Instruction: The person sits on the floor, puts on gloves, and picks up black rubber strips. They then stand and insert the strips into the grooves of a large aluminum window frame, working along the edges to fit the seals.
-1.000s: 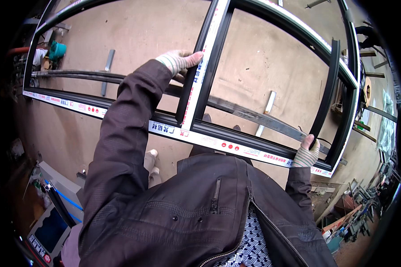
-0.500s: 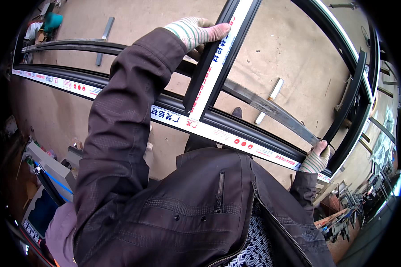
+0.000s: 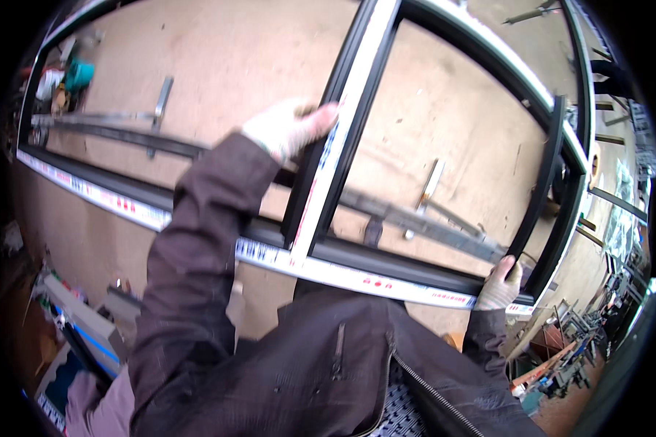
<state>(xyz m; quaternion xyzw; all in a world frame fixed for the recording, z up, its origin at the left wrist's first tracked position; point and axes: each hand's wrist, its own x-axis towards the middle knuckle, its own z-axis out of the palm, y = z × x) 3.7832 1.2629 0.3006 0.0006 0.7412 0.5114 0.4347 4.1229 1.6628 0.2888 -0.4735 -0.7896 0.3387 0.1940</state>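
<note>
A large black window frame with white printed protective film lies tilted across in front of me, its near rail close to my jacket. My left hand, in a striped knit glove and blurred by motion, is closed round the crossbar, thumb on top. At the near right corner my right hand, gloved too, is closed at the lower end of a loose-looking black strip. That strip slants up across the right-hand opening. The fingers under both bars are hidden.
Steel bars run below the frame, with short metal crosspieces on the floor. Far left are a teal bucket and clutter. A grey machine and lilac cloth sit lower left. Metal offcuts pile up lower right.
The frame has shifted left and toward me, carried with both hands still gripping. In the picture, my left hand has moved down and left, and my right hand slightly the same way.
</note>
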